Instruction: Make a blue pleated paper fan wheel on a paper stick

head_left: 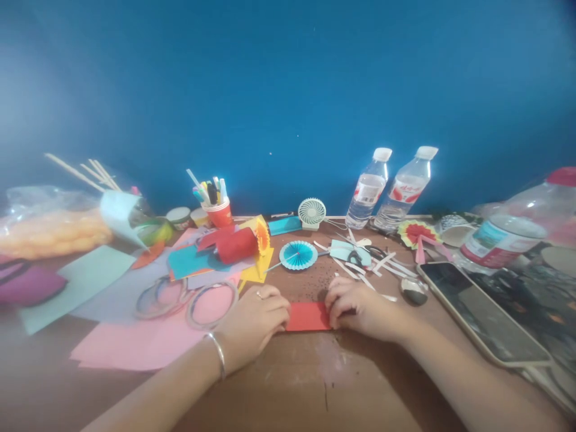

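Observation:
A red strip of paper lies flat on the table between my two hands. My left hand, with a ring and a silver bangle, has its curled fingers closed on the strip's left end. At the right end, my right hand grips the paper with bent fingers; the thumb is partly hidden. Just beyond the strip sits a blue pleated paper rosette with a white edge. Scissors and white paper scraps lie past my right hand. Rolls of tape rest on pink paper at left.
A red cup of markers, a small fan and two water bottles stand along the blue wall. A phone lies at right, near a large bottle. Coloured papers and a red paper roll spread leftward.

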Motion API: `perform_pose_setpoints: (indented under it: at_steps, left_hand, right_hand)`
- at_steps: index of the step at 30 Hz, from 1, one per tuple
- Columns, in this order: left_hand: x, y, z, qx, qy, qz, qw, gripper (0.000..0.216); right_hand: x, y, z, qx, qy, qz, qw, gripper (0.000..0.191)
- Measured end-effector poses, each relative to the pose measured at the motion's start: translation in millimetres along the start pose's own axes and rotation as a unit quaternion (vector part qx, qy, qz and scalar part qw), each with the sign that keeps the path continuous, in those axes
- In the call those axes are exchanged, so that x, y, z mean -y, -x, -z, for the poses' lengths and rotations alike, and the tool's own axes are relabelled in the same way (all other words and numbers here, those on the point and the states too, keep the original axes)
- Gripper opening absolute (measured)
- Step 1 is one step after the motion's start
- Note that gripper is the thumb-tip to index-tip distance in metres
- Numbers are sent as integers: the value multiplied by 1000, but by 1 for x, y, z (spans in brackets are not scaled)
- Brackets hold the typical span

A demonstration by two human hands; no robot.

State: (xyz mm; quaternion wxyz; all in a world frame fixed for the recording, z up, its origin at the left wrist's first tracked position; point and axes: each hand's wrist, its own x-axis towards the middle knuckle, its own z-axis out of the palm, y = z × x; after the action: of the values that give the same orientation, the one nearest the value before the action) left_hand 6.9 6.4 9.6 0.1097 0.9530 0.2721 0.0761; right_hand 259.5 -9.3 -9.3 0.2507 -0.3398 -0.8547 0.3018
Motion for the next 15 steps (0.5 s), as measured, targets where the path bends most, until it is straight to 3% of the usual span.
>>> perform_pose_setpoints:
  at_steps: [7,15]
  left_hand:
    - [4,4,-19,52,-47,-44,997,19]
    - [-10,7,-10,71,-90,-45,992,31]
  right_hand:
    - [1,7,-6,27,19,-7,999,14]
    - [9,9,2,67,54,-18,996,21]
